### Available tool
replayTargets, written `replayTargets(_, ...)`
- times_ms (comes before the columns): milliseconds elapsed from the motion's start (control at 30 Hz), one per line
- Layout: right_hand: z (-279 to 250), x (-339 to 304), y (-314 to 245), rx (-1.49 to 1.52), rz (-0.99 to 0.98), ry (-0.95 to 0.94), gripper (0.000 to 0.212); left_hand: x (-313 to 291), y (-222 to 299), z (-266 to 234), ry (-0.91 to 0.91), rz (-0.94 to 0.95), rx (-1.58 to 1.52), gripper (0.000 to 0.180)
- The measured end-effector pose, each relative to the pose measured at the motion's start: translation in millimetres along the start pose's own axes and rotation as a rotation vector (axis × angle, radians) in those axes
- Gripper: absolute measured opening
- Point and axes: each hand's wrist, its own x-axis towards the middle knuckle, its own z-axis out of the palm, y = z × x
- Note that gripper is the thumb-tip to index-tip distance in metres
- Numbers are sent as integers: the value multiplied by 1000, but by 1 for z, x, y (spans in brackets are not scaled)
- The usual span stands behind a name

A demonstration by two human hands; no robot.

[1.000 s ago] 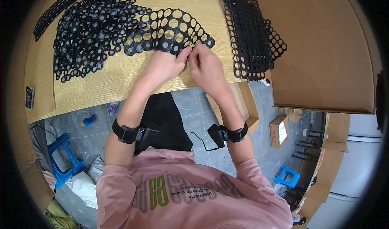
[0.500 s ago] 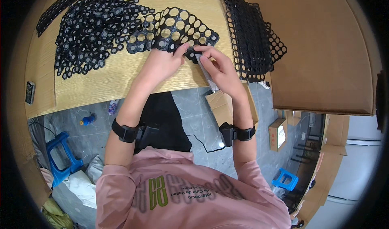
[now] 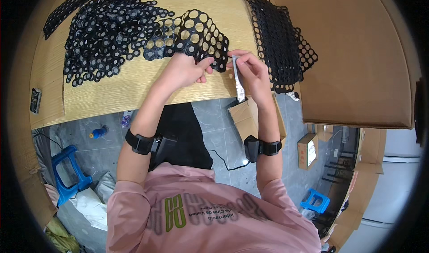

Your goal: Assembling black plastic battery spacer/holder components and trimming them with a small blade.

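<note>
A black sheet full of round holes (image 3: 193, 29) arches up from the tabletop, with pale discs in a few of its rings. My left hand (image 3: 184, 72) is closed on its near edge, thumb and fingertips by the lower right part; some fingers are hidden. Just right of the sheet, my right hand (image 3: 254, 69) pinches a narrow silver strip (image 3: 239, 84) that hangs down past the table's front edge. A gap separates this hand from the sheet. To the left lies a heap of loose black rings with grey centres (image 3: 105, 38).
Stacked black perforated sheets (image 3: 278, 47) lie at the table's right, beside a tall cardboard wall (image 3: 353, 56). An open cardboard box (image 3: 246, 118) stands below the front edge. A small black packet (image 3: 35, 101) lies at the left; a blue stool (image 3: 69, 174) is on the floor.
My right hand has moved right, away from the sheet, drawing the silver strip with it. The sheet's right end has swung inward and steepened. My left hand has shifted slightly right and lower.
</note>
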Motion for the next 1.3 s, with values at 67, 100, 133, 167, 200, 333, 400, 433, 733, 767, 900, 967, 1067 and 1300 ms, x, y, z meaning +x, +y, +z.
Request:
replayTargets(67,-7,1,1,-102,-4,109,9,1,-5,0,2,31,-65,23)
replayTargets(100,-7,0,-1,-102,-3,110,9,2,-7,-1,6,60,-128,24)
replayTargets(133,-6,-2,-4,-30,95,98,10,1,-9,-2,4,60,-128,24)
replayTargets(167,-4,-3,-9,43,193,82,10,-3,-6,-5,-13,89,-185,26)
replayTargets(200,-2,-2,-13,44,194,82,10,-6,-4,-7,-30,117,-242,28)
replayTargets(333,2,3,-11,324,259,-101,13,-6,-2,-7,-14,131,-276,30)
replayTargets(400,4,5,-8,310,233,-103,14,-4,1,-10,-65,-4,-100,33)
replayTargets(433,6,4,-8,264,244,-104,13,-5,4,-11,-61,-5,-102,33)
replayTargets(733,11,4,-15,-74,160,-100,12,-3,-6,-8,-64,-43,-37,36)
replayTargets(767,10,4,-15,-119,153,-89,12,-3,-7,-8,-79,-3,-21,35)
replayTargets(900,11,2,-22,-13,272,-37,12,-11,2,-9,-131,92,-33,37)
replayTargets(967,12,1,-22,-58,242,-47,13,-10,0,-12,-153,53,-22,39)
replayTargets(1067,16,0,-31,-97,222,-70,12,-7,-3,-14,-169,7,-17,42)
replayTargets(1300,17,1,-30,-232,164,-129,14,-12,-2,-6,-74,61,-66,37)
